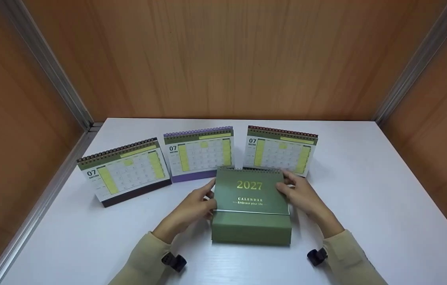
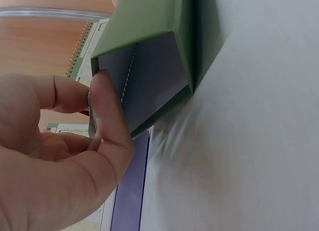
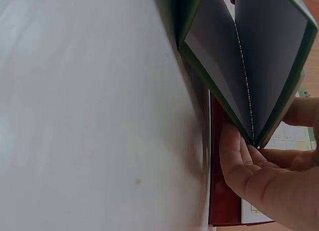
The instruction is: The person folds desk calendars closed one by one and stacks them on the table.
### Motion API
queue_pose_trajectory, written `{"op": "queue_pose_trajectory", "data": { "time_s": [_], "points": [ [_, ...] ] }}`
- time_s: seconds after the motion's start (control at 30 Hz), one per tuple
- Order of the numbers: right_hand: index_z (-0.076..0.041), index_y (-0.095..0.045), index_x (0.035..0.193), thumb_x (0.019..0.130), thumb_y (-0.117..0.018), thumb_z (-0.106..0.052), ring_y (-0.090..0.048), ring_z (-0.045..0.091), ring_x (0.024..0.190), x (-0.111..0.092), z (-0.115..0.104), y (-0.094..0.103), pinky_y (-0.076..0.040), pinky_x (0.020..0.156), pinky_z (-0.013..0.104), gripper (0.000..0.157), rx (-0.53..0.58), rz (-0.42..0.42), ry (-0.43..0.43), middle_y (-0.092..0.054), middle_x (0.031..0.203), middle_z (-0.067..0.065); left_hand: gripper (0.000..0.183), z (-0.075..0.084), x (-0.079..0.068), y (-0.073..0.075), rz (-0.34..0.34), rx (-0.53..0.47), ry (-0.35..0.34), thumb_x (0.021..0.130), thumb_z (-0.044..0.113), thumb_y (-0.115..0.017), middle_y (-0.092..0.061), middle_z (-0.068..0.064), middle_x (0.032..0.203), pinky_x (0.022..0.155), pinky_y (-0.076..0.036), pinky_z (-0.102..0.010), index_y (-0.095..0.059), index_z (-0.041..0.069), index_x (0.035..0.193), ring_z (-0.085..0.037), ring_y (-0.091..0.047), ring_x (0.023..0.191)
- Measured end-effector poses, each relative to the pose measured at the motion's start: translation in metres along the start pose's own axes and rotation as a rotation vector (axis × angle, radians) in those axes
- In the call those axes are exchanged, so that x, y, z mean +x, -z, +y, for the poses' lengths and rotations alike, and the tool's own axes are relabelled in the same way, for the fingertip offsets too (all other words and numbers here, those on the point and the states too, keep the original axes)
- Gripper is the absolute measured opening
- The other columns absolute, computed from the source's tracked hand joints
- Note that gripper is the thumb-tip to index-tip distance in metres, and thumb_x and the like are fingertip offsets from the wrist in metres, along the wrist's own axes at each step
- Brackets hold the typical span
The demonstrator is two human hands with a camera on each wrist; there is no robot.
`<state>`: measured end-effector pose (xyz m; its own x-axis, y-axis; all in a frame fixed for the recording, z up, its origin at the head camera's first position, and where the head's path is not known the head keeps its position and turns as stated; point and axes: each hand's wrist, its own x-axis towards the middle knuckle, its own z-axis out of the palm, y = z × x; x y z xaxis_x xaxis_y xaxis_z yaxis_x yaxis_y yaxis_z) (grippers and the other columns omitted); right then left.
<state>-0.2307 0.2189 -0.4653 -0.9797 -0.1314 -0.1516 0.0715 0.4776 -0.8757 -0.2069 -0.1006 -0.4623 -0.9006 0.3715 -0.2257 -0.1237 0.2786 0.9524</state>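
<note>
A green desk calendar [image 1: 250, 227] with "2027" in gold on its cover stands on the white table, spiral edge away from me. My left hand [image 1: 194, 206] pinches its left side; in the left wrist view the thumb [image 2: 107, 109] reaches inside the hollow stand while the fingers lie on the outside. On the opposite side, my right hand [image 1: 302, 196] holds the upper right corner, thumb over the cover. From the right wrist, fingers [image 3: 249, 166] curl under the spiral edge of the open-ended stand [image 3: 271, 46].
Three calendars stand behind, each showing page 07: one with a dark base [image 1: 126, 172] at left, a purple one [image 1: 199, 154] in the middle, a red one [image 1: 281, 150] at right, partly covered by the green one. Wooden panels [image 1: 231, 59] wall the table [image 1: 366, 178].
</note>
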Motion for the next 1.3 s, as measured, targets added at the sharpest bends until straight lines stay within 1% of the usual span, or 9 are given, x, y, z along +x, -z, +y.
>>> {"op": "queue_pose_trajectory", "data": {
  "time_s": [0.1, 0.17, 0.33, 0.5, 0.77, 0.93, 1.3],
  "points": [
    [-0.01, -0.028, 0.154, 0.098, -0.058, -0.033, -0.054, 0.031, 0.122, 0.0003, 0.0015, 0.0007, -0.051, 0.092, 0.039, 0.068, -0.003, -0.012, 0.006, -0.056, 0.129, 0.014, 0.079, 0.0001, -0.0001, 0.0, -0.001, 0.002, -0.001, 0.087, 0.009, -0.057, -0.049, -0.015, 0.11, 0.07, -0.055, -0.036, -0.021, 0.019, 0.157, -0.023, -0.057, 0.083],
    [-0.011, -0.03, 0.154, 0.098, -0.059, -0.032, -0.055, 0.031, 0.121, 0.0004, 0.002, 0.0005, -0.052, 0.091, 0.038, 0.067, 0.001, -0.016, 0.007, -0.056, 0.129, 0.014, 0.079, -0.0001, -0.0001, 0.0001, -0.002, 0.004, -0.002, 0.087, 0.009, -0.057, -0.049, -0.015, 0.11, 0.07, -0.055, -0.036, -0.022, 0.019, 0.157, -0.023, -0.057, 0.083],
    [-0.015, -0.031, 0.154, 0.098, -0.059, -0.03, -0.059, 0.029, 0.113, 0.0003, 0.0029, 0.0002, -0.053, 0.084, 0.035, 0.064, 0.009, -0.037, 0.006, -0.057, 0.128, 0.014, 0.078, -0.0014, 0.0005, 0.0002, -0.006, 0.008, 0.003, 0.087, 0.009, -0.057, -0.049, -0.016, 0.111, 0.069, -0.055, -0.035, -0.023, 0.017, 0.157, -0.023, -0.057, 0.083],
    [-0.013, -0.031, 0.154, 0.098, -0.06, -0.028, -0.061, 0.028, 0.11, -0.0004, 0.0021, 0.0003, -0.054, 0.079, 0.033, 0.065, 0.019, -0.037, 0.016, -0.056, 0.13, 0.016, 0.077, -0.0031, 0.0018, 0.0002, -0.01, 0.017, 0.001, 0.087, 0.008, -0.057, -0.05, -0.015, 0.111, 0.069, -0.055, -0.034, -0.023, 0.016, 0.156, -0.023, -0.057, 0.084],
    [-0.007, -0.025, 0.155, 0.098, -0.06, -0.025, -0.057, 0.032, 0.121, -0.0005, 0.0031, -0.0006, -0.056, 0.084, 0.035, 0.069, 0.039, -0.07, 0.012, -0.048, 0.141, 0.021, 0.078, -0.0058, 0.0022, -0.0001, -0.033, -0.007, -0.005, 0.087, 0.007, -0.055, -0.048, -0.016, 0.109, 0.068, -0.054, -0.032, -0.022, 0.013, 0.157, -0.022, -0.057, 0.082],
    [-0.006, -0.024, 0.155, 0.098, -0.06, -0.025, -0.056, 0.033, 0.123, 0.0009, 0.0054, -0.0006, -0.055, 0.088, 0.036, 0.07, 0.014, -0.078, 0.011, -0.047, 0.142, 0.022, 0.078, -0.0068, 0.0023, 0.0, -0.033, 0.006, -0.007, 0.086, 0.007, -0.056, -0.048, -0.016, 0.109, 0.07, -0.055, -0.035, -0.023, 0.015, 0.156, -0.023, -0.056, 0.083],
    [-0.003, -0.025, 0.154, 0.097, -0.061, -0.022, -0.057, 0.033, 0.122, -0.0017, 0.0049, -0.0011, -0.054, 0.091, 0.036, 0.069, -0.001, -0.091, 0.018, -0.042, 0.146, 0.024, 0.077, -0.0081, 0.0025, -0.0003, -0.036, 0.017, 0.006, 0.087, 0.007, -0.056, -0.05, -0.016, 0.11, 0.073, -0.055, -0.038, -0.023, 0.012, 0.156, -0.023, -0.056, 0.085]
  ]
}}
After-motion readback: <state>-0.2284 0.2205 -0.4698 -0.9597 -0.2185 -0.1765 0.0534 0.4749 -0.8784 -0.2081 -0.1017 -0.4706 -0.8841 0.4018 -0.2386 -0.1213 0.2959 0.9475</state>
